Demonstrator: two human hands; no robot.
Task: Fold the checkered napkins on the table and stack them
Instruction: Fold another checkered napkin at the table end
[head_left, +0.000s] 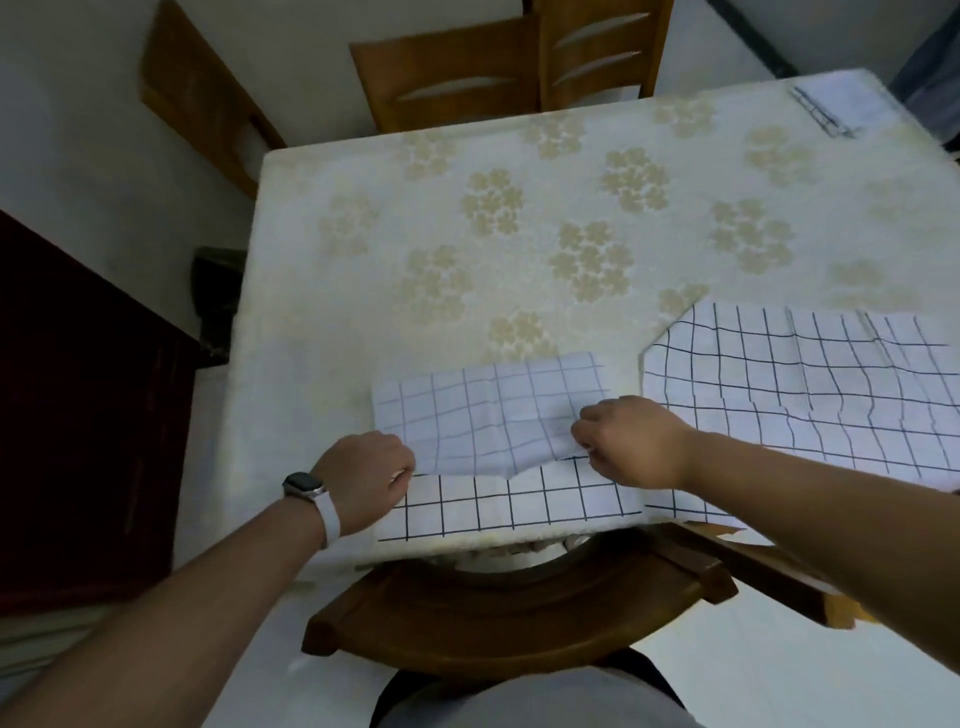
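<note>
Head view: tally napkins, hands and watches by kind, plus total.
White black-grid cloth napkins: 3 (half-folded napkin, spread napkin, folded napkin at far corner; any under the spread one hidden)
Bare hands: 2 (left hand, right hand, both pinching the half-folded napkin)
White-strap wristwatch: 1
Total: 6

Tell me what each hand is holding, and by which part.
Both hold the half-folded checkered napkin by the edge of its folded-over layer: the left hand pinches the left end, the right hand the right end.
</note>
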